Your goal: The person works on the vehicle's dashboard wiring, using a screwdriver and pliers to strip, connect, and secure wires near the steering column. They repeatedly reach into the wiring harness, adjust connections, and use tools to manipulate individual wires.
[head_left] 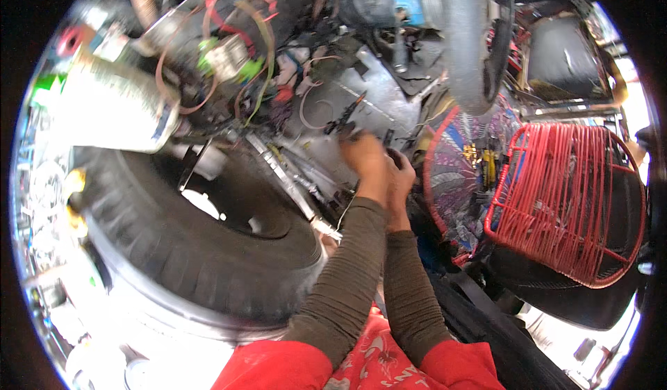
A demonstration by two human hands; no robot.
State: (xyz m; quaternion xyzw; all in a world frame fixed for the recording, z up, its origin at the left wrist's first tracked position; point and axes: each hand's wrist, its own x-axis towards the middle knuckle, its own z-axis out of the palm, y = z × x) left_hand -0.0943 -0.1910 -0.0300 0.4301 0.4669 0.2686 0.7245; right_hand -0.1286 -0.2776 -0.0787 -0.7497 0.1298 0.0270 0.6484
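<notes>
My two hands are close together over a grey, cluttered metal surface. My left hand is curled, its fingertips hidden at a small dark tool or part, too blurred to name. Just right of it, my right hand is closed, with its palm and whatever it holds mostly hidden behind my left hand. Long metal bars lie left of my hands, among loose cords and small parts.
A big tyre fills the lower left, below a pale bucket. At right stand a patterned round object, a red corded chair and a black padded seat. A grey hose and blue-labelled cylinder are at the top.
</notes>
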